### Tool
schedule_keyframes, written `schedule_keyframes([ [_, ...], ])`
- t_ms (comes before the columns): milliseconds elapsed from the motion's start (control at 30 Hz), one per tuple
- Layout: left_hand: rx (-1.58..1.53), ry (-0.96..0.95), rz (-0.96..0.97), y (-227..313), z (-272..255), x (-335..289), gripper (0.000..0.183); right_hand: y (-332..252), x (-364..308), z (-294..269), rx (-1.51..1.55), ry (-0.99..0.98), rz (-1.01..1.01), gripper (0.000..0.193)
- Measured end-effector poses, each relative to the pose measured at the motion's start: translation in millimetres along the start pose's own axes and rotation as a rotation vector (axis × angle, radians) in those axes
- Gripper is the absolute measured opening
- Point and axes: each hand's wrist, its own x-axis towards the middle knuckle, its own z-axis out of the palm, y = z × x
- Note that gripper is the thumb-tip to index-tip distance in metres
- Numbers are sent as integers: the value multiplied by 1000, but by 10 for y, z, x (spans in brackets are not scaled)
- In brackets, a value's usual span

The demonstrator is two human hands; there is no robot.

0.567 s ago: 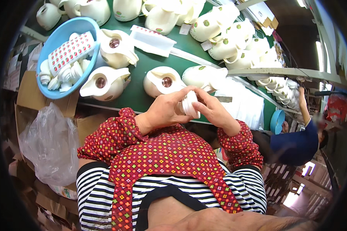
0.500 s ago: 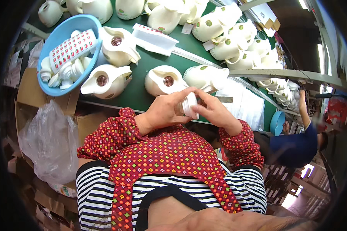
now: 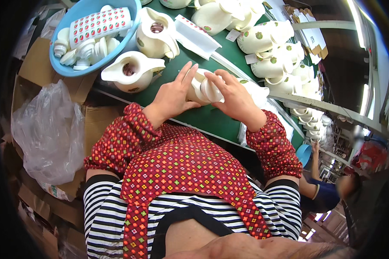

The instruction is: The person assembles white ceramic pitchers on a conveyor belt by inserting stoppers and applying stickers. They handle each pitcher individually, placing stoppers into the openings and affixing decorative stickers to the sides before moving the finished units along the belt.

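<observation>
Holding the white stopper, the right hand has reached a jug.

Jug betw. hands mostly hidden

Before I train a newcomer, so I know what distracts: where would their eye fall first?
Likely the boldly patterned red apron filling the lower middle. Above it, the left hand and right hand surround a cream jug and white stopper. At upper left, a blue basin holds white stoppers and a printed sheet.
</observation>
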Motion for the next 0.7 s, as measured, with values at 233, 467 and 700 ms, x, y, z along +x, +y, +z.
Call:
schedule_keyframes([
  [233,14,-37,33,-185,131,82,97,67,134,-12,-341,-127,-282,82],
  [467,-16,-101,-40,-139,118,121,97,-85,178,-145,-397,-257,110,88],
  [700,-23,-103,-43,-144,163,147,98,34,34,-80,-503,-225,-224,87],
])
